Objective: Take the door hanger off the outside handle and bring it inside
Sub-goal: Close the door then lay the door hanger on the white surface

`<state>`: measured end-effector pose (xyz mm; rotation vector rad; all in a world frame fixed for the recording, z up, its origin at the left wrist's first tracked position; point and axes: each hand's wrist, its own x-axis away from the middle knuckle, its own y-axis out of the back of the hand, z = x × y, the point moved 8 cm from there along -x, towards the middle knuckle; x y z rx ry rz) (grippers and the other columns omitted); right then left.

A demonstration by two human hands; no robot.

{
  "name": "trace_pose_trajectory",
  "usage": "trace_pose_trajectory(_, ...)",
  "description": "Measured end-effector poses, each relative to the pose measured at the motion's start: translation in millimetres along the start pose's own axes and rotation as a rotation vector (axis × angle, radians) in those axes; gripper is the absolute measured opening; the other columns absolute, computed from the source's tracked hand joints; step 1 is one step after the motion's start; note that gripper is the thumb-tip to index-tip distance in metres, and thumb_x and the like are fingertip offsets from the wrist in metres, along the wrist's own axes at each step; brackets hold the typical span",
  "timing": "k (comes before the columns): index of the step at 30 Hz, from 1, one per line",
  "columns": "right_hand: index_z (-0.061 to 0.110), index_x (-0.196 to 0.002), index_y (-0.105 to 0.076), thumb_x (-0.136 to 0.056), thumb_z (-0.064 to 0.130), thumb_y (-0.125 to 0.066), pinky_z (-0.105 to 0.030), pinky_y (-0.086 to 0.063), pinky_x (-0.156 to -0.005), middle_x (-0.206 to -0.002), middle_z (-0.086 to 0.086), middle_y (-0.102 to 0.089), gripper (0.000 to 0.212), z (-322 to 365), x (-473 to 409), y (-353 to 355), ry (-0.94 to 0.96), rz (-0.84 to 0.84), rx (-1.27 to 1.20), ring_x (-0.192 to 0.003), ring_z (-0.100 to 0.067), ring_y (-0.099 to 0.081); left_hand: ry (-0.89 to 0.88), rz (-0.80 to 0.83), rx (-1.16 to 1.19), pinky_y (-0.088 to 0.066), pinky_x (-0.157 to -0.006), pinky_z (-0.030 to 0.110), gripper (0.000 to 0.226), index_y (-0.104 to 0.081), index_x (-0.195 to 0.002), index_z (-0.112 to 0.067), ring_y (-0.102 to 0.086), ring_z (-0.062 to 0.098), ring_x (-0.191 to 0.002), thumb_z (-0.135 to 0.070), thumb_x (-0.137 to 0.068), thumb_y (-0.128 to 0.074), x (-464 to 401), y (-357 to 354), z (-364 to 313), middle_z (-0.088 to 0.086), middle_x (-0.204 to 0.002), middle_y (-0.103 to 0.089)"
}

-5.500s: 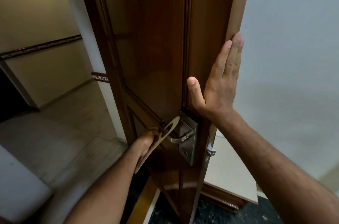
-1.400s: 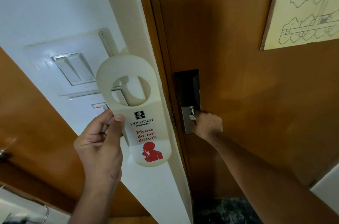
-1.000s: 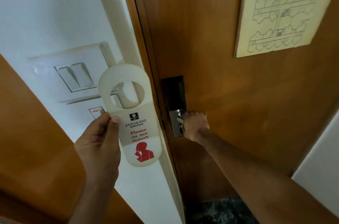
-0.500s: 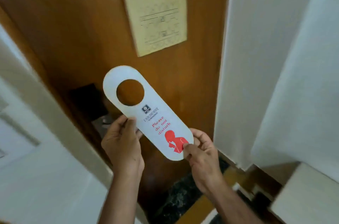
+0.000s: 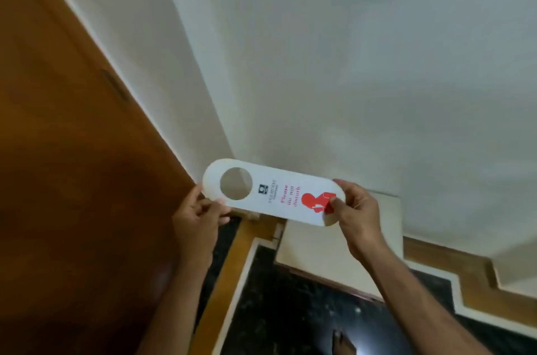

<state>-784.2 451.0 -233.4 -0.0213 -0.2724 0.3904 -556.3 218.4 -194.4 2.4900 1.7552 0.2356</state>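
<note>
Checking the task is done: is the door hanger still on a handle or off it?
Off. The door hanger is held flat between the left hand and right hand; wall shows through its hole.

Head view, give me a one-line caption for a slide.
Both hands, left and right, hold a white do-not-disturb hanger sideways beside a wooden door.

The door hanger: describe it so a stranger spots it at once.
Start at the brown wooden door on the left and go right to the white wall. In front of it the left hand and right hand hold the door hanger sideways: a white rounded card with a round hole and red print.
</note>
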Motion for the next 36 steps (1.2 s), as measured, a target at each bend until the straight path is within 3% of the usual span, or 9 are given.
trace_pose_trajectory(3, 0.015, -0.092, -0.069, -0.089, 0.001, -0.068, -0.041, -0.062, -0.072, -0.093, -0.016, -0.076, 0.014, -39.8, -43.2, 67.4, -0.086, -0.207, 0.023, -0.081, -0.028, -0.075, 0.148, -0.007, 0.051, -0.062, -0.064, 0.022, 0.063, -0.054, -0.142, -0.017, -0.078, 0.017, -0.081, 0.004, -0.085, -0.072, 9.2, -77.2, 55.6, 0.006, -0.099, -0.078)
trace_pose_trajectory(6, 0.019, -0.088, -0.070, -0.087, 0.004, -0.070, -0.042, -0.061, -0.075, -0.091, -0.011, -0.076, 0.015, -89.4, -75.6, 114.1, -0.165, -0.321, 0.138, -0.082, -0.026, -0.073, 0.251, 0.037, 0.021, -0.061, -0.066, 0.020, 0.059, -0.052, -0.143, -0.015, -0.078, 0.013, -0.084, 0.006, -0.090, -0.067, 16.8, -138.9, 120.0, 0.009, -0.110, -0.075)
trace_pose_trajectory(11, 0.023, -0.097, -0.076, -0.088, 0.002, -0.064, -0.005, -0.043, -0.044, -0.082, 0.012, -0.074, 0.025, -198.0, -123.6, 165.6, -0.308, -0.385, 0.341, -0.066, -0.001, -0.066, 0.413, 0.111, -0.194, -0.062, -0.066, 0.024, 0.054, -0.057, -0.140, -0.019, -0.078, 0.019, -0.082, 0.004, -0.092, -0.066, 3.9, -209.7, 245.7, 0.003, -0.111, -0.071)
trace_pose_trajectory(17, 0.014, -0.119, -0.070, -0.093, 0.009, -0.065, -0.009, -0.043, -0.046, -0.104, -0.007, -0.077, 0.027, -313.9, -163.8, 190.8, -0.454, -0.373, 0.605, -0.070, -0.012, -0.064, 0.578, 0.278, -0.525, -0.062, -0.080, 0.044, 0.057, -0.056, -0.139, -0.018, -0.068, 0.023, -0.090, 0.001, -0.087, -0.065, -20.0, -257.0, 378.4, -0.002, -0.095, -0.066)
trace_pose_trajectory(22, 0.011, -0.118, -0.070, -0.090, 0.005, -0.065, -0.020, -0.050, -0.056, -0.103, -0.010, -0.076, 0.029, -369.6, -180.9, 194.3, -0.537, -0.340, 0.772, -0.075, -0.017, -0.066, 0.763, 0.408, -0.653, -0.060, -0.085, 0.039, 0.059, -0.054, -0.142, -0.015, -0.062, 0.028, -0.110, 0.002, -0.088, -0.071, -30.7, -275.9, 438.7, 0.011, -0.127, -0.061)
trace_pose_trajectory(25, 0.010, -0.113, -0.071, -0.090, 0.004, -0.063, -0.022, -0.050, -0.053, -0.098, -0.010, -0.075, 0.025, -382.8, -186.9, 195.7, -0.538, -0.334, 0.854, -0.073, -0.018, -0.064, 0.752, 0.454, -0.693, -0.059, -0.087, 0.036, 0.055, -0.054, -0.141, -0.012, -0.061, 0.025, -0.105, -0.001, -0.089, -0.070, -35.9, -280.0, 454.0, 0.007, -0.116, -0.059)
trace_pose_trajectory(29, 0.004, -0.105, -0.069, -0.089, 0.003, -0.061, -0.033, -0.057, -0.068, -0.097, -0.014, -0.072, 0.018, -395.1, -190.1, 195.1, -0.534, -0.300, 0.983, -0.079, -0.024, -0.065, 0.613, 0.526, -0.845, -0.059, -0.093, 0.043, 0.046, -0.060, -0.135, -0.011, -0.063, 0.029, -0.109, -0.011, -0.090, -0.070, -45.4, -282.9, 457.7, 0.010, -0.123, -0.067)
trace_pose_trajectory(33, 0.003, -0.107, -0.064, -0.093, 0.010, -0.061, -0.038, -0.059, -0.076, -0.102, -0.015, -0.069, 0.016, -385.7, -188.5, 193.5, -0.511, -0.300, 1.017, -0.084, -0.027, -0.065, 0.432, 0.730, -1.079, -0.053, -0.078, 0.036, 0.039, -0.061, -0.127, -0.005, -0.061, 0.028, -0.099, -0.027, -0.095, -0.064, -48.6, -297.1, 438.2, 0.015, -0.121, -0.067)
trace_pose_trajectory(36, 0.005, -0.121, -0.057, -0.100, 0.025, -0.054, -0.046, -0.057, -0.090, -0.114, -0.015, -0.064, 0.029, -357.6, -183.8, 183.2, -0.344, -0.326, 1.059, -0.102, -0.030, -0.062, 0.296, 0.735, -1.205, -0.047, -0.075, 0.034, 0.049, -0.050, -0.136, -0.002, -0.060, 0.033, -0.111, -0.033, -0.099, -0.058, -49.5, -298.0, 407.1, 0.019, -0.129, -0.061)
